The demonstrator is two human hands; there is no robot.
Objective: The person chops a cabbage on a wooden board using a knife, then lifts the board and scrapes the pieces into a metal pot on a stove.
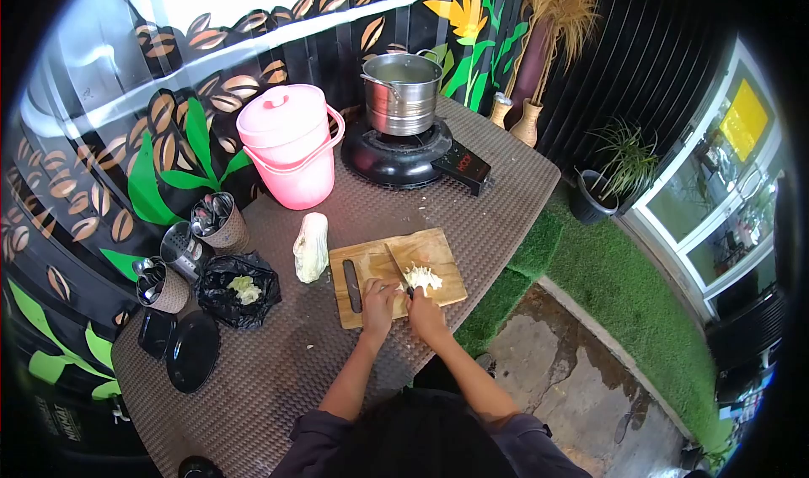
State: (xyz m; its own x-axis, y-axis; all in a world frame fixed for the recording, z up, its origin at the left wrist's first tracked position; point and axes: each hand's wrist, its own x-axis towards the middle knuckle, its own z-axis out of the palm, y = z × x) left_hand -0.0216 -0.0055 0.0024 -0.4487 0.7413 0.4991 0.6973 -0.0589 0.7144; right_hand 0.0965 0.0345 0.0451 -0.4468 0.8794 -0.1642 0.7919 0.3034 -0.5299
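A wooden cutting board (367, 263) with a dark handle slot lies on the table in front of me. My right hand (427, 316) grips a knife (395, 259), its blade pointing away from me across the board. Shredded pale cabbage (424, 280) is heaped just right of the blade. To the left of the knife, my left hand (379, 303) rests on the board with fingers bent together close to the blade; whatever lies under them is mostly hidden. A larger piece of napa cabbage (312, 248) sits beyond the board's left edge.
A pink lidded bucket (291, 154) stands at the back, beside a steel pot (403, 99) on a black portable stove (396, 154). Leftward are a black plastic bag (221, 286) with cabbage scraps, cutlery cups (221, 225) and a black oval plate (193, 353). The table edge (516, 255) runs along the right.
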